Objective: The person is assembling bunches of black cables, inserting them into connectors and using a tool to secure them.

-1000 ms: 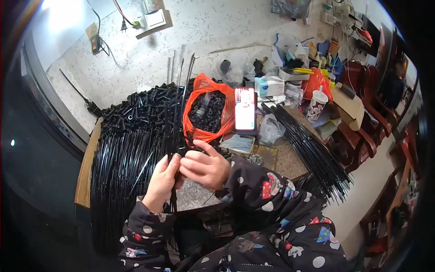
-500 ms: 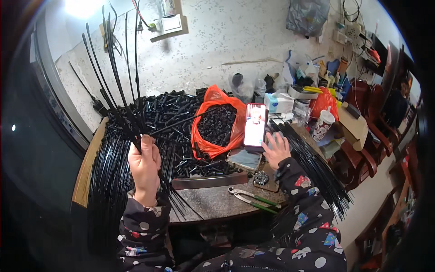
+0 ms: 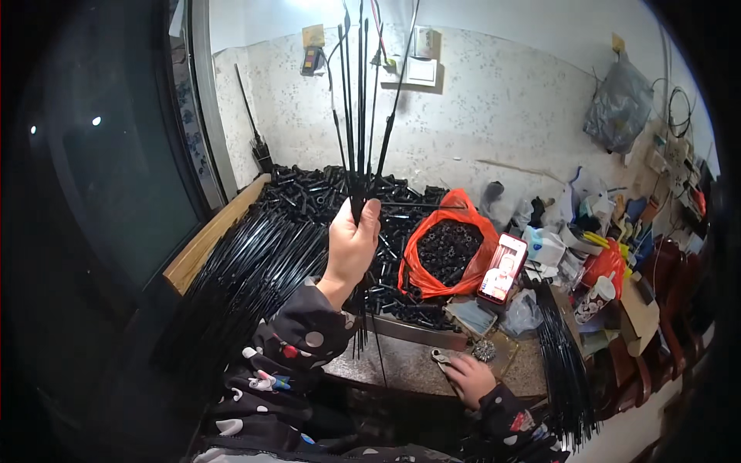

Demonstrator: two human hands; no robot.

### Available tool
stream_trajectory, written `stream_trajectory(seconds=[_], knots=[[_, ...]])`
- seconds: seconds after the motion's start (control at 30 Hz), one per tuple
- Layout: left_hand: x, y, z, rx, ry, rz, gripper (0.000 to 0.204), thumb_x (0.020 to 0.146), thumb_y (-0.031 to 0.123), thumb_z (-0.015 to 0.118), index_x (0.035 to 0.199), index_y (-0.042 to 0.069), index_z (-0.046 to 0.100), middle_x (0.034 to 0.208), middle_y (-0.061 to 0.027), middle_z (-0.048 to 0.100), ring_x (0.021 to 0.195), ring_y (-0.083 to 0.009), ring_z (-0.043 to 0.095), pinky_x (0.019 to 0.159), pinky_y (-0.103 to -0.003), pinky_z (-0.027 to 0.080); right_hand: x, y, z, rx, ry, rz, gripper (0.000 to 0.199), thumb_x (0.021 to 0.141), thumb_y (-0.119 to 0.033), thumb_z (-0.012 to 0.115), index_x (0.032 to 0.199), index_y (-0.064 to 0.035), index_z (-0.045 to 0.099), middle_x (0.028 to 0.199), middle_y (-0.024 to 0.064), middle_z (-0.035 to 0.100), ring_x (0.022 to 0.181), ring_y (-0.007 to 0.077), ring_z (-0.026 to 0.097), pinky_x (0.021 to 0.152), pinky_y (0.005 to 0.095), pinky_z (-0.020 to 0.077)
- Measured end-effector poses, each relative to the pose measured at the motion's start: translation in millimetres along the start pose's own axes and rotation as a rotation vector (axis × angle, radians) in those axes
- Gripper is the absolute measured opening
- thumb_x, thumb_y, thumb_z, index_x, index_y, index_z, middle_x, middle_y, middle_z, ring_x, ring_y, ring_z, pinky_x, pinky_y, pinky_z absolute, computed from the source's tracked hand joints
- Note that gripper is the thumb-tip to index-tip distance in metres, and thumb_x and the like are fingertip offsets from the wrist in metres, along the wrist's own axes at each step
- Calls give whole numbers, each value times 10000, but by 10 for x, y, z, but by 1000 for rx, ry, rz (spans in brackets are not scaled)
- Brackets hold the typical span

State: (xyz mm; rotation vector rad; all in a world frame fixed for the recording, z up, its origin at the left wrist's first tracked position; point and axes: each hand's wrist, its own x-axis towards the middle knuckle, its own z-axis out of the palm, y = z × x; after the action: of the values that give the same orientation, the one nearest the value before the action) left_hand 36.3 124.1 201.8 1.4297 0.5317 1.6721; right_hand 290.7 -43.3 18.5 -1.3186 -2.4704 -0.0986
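Observation:
In my raised left hand (image 3: 351, 241) is a bundle of thin black rods (image 3: 361, 131), fingers wrapped round it. The rods fan upward, and a few ends hang below my fist. One rod points sideways toward the orange plastic bag (image 3: 412, 279), which holds small black parts (image 3: 448, 251). At the table's front edge, my right hand (image 3: 469, 378) closes over a pair of pincers (image 3: 440, 356); their metal head sticks out by my fingers while the handles are hidden. A small pile of metal pieces (image 3: 484, 350) lies just beyond that hand.
Many black rods (image 3: 262, 255) lie at left beside a wooden board (image 3: 220, 231). Black tubular parts (image 3: 309, 189) are heaped behind. A lit phone (image 3: 503, 268) leans by the bag. More rods (image 3: 563, 363), a patterned cup (image 3: 596, 299) and clutter fill the right.
My right hand has come down from beside the phone onto the pincers. The phone now tilts and its screen picture differs. My left hand still grips the rods. The view has shifted left.

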Motion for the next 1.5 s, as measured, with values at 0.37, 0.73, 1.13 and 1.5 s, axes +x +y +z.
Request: stream_trajectory(seconds=[0.37, 0.73, 1.13, 1.5], knots=[[224, 127, 71, 346, 70, 319, 203, 863, 207, 518, 842, 5, 520, 559, -70, 510, 504, -115, 463, 468, -275, 386, -383, 220, 207, 43, -102, 151, 368, 739, -94, 543, 1106, -81, 515, 1156, 103, 495, 1014, 295, 485, 836, 348, 422], [-997, -201, 260, -54, -60, -215, 160, 798, 132, 627, 872, 57, 506, 647, 39, 491, 498, -40, 423, 453, -186, 340, 490, -1179, -350, 622, 425, 220, 519, 751, -28, 591, 1226, 10, 384, 1092, 171, 534, 1069, 254, 491, 902, 321, 372], [-1256, -74, -281, -187, -269, -592, 219, 870, 170, 529, 1031, 23, 550, 932, -51, 600, 800, -120, 592, 704, -245, 489, 451, -1429, 145, 1547, 256, 604, 137, 906, -176, 451, 936, -44, 432, 653, 39, 479, 406, 81, 402, 354, 191, 320], [-1350, -132, -268, 81, -393, -630, 186, 852, 181, 559, 925, 15, 605, 858, -35, 616, 790, -91, 560, 716, -245, 454, 493, -1392, 10, 1925, 48, 511, 331, 937, -261, 353, 1144, -8, 404, 718, 126, 562, 417, 139, 482, 414, 208, 386]])
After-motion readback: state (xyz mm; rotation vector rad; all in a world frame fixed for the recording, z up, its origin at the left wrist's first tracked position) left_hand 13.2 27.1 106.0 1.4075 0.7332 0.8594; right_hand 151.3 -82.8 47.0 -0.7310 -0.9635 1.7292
